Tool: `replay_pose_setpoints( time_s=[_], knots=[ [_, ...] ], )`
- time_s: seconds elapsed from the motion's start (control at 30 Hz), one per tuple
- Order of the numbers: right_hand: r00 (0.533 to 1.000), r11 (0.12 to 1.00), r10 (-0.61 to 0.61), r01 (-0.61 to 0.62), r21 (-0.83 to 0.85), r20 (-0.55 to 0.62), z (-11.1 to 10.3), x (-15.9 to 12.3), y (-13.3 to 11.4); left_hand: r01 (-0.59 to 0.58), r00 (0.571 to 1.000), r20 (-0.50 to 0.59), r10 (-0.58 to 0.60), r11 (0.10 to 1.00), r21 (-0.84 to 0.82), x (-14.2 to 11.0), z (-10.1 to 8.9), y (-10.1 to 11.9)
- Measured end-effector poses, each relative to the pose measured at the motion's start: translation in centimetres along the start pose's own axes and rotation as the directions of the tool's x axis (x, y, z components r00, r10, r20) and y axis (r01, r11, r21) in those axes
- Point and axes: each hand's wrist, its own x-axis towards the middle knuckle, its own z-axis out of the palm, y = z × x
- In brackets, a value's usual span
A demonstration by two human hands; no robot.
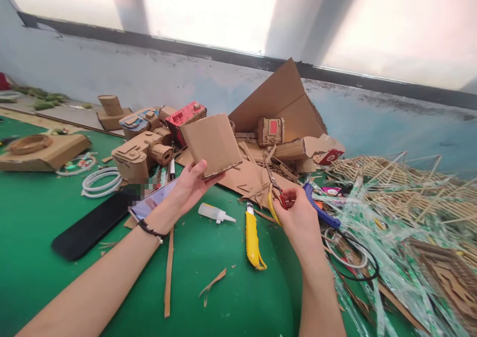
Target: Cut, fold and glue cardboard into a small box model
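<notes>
My left hand (190, 185) grips the lower edge of a rectangular piece of brown cardboard (211, 143) and holds it upright above the green table (44, 212). A black bead bracelet sits on that wrist. My right hand (298, 215) is closed round the yellow handle of a pair of scissors (275, 190), whose blades point up and to the left, a little to the right of the cardboard piece. A second tool with a blue handle (320, 210) lies just right of that hand.
A yellow utility knife (252, 237), a small white glue bottle (214, 212), a phone (151, 203) and a black flat case (91, 225) lie on the table. Cardboard models (141, 150) and scraps pile up behind. Stick frames and clear plastic (402, 212) fill the right side.
</notes>
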Motion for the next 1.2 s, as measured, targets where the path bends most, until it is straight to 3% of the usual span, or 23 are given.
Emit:
replay_pose_setpoints(
  time_s=[0.13, 0.3, 0.4, 0.57, 0.73, 1.03, 1.2],
  knots=[
    [0.995, 0.920, 0.033, 0.007, 0.391, -0.094, 0.3, 0.0, -0.8, -0.042, 0.999, 0.013, 0.041, 0.999, 0.032, 1.7, 1.0, 0.8],
    [0.993, 0.914, 0.115, -0.114, 0.390, 0.019, 1.2, -0.4, -1.5, -0.214, 0.975, -0.047, 0.216, 0.976, 0.042, 2.7, 1.9, 0.3],
    [0.994, 0.869, 0.068, -0.099, 0.484, 0.081, 1.9, -0.7, -2.2, -0.207, 0.977, -0.052, 0.209, 0.978, 0.033, 1.8, 2.0, -0.4],
    [0.982, 0.718, -0.033, -0.106, 0.687, 0.186, 2.7, -1.6, -3.5, -0.136, 0.989, -0.066, 0.133, 0.990, -0.043, 0.3, 2.2, -0.7],
    [0.994, 0.755, 0.053, -0.099, 0.649, 0.090, 3.7, -1.7, -3.6, -0.061, 0.998, -0.036, 0.058, 0.995, -0.078, -0.5, 2.9, -1.4],
    [0.996, 0.903, -0.051, 0.012, 0.429, 0.078, 5.3, -3.3, -4.3, -0.076, 0.995, -0.076, 0.069, 0.993, -0.095, -1.5, 3.8, -3.3],
    [0.997, 0.915, -0.082, 0.073, 0.396, 0.005, 5.2, -3.8, -5.0, -0.086, 0.996, -0.027, 0.087, 0.995, 0.042, -1.7, 3.9, -4.0]
  ],
)
